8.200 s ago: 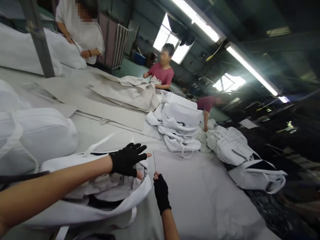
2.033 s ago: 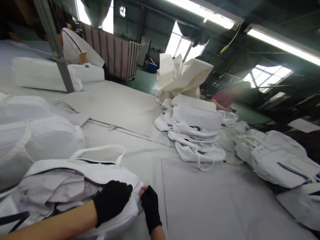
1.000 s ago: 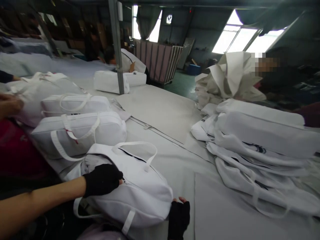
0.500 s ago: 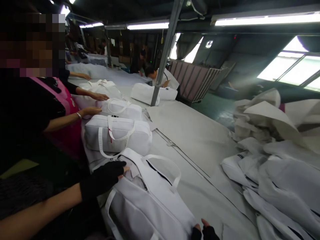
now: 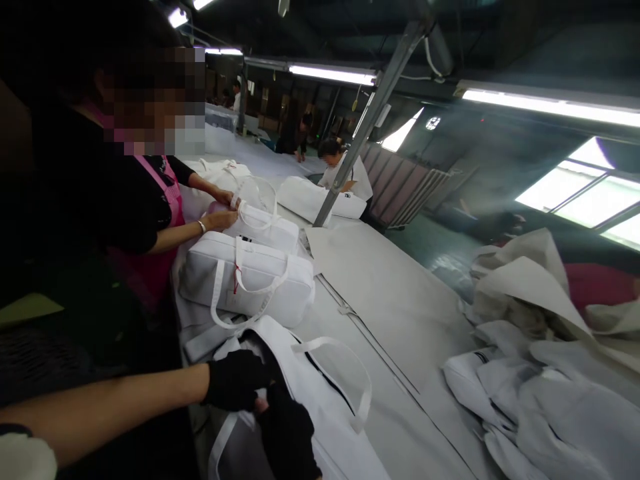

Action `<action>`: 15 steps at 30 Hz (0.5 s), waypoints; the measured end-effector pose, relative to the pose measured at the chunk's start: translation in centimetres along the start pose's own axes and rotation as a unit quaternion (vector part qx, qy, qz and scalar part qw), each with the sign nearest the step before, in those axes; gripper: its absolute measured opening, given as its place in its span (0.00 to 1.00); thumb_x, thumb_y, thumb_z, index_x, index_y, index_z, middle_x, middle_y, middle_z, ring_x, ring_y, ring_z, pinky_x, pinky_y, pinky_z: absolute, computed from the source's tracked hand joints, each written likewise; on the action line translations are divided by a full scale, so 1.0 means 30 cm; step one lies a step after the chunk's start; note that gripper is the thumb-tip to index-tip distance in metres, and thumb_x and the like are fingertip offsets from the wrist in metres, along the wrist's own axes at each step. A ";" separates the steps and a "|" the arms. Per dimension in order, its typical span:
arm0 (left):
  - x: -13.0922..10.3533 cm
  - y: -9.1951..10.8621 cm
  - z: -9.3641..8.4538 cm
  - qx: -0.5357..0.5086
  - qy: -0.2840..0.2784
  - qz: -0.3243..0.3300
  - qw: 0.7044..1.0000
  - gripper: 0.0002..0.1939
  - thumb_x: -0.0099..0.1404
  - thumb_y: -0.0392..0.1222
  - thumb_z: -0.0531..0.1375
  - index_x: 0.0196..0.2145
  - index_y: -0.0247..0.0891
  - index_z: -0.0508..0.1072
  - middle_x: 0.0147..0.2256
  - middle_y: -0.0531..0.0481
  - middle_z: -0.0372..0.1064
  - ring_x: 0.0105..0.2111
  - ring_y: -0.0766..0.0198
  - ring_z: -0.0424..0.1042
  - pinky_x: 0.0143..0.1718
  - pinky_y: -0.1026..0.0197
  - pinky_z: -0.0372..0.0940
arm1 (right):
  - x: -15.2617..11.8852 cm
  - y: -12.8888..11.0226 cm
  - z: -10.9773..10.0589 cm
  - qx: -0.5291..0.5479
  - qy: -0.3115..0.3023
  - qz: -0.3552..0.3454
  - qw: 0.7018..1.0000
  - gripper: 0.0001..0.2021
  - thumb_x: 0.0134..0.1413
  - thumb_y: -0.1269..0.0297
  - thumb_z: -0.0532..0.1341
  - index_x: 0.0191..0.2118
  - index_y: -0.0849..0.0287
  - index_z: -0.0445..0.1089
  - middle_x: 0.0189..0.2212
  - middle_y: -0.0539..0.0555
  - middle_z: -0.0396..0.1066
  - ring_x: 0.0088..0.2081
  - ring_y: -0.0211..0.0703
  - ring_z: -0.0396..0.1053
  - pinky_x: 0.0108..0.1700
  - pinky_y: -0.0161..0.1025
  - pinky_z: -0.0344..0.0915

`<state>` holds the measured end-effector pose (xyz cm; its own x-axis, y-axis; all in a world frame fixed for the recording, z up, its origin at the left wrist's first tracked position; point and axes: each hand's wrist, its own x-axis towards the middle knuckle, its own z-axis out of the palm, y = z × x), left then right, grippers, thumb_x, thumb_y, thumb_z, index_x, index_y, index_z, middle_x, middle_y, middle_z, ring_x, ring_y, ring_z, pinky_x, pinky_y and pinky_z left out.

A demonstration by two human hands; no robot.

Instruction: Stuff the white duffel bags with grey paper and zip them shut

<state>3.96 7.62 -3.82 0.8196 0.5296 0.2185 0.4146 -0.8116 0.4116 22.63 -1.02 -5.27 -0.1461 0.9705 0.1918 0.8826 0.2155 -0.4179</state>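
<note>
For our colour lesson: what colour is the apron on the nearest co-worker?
Pink apron, in the head view.

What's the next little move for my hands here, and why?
Probably ease the edges of the nearest white bag together: its mouth gapes in front of you, and your left hand and right hand meet right there.

Table [image 5: 345, 333], pale: open bag [image 5: 310, 380] at the grip; closed bags [image 5: 250, 273] beyond it. Flat sheet [image 5: 385, 267], ahead and right of the grip; white heap [image 5: 560, 400], well to its right.
</note>
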 end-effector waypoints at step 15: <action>0.108 -0.252 -0.008 -0.041 0.066 0.007 0.997 0.21 0.58 0.48 0.64 0.49 0.41 0.72 0.56 0.38 0.63 0.53 0.46 0.65 0.52 0.46 0.63 | 0.302 -0.022 -0.061 -0.037 0.004 -0.057 0.998 0.33 0.46 0.48 0.67 0.57 0.57 0.65 0.58 0.64 0.61 0.61 0.62 0.54 0.57 0.61 0.59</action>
<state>3.37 15.53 -6.00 0.7639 0.5500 0.3376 0.3642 -0.7993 0.4780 21.53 7.43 -1.64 -0.2441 0.9394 0.2409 0.8911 0.3152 -0.3263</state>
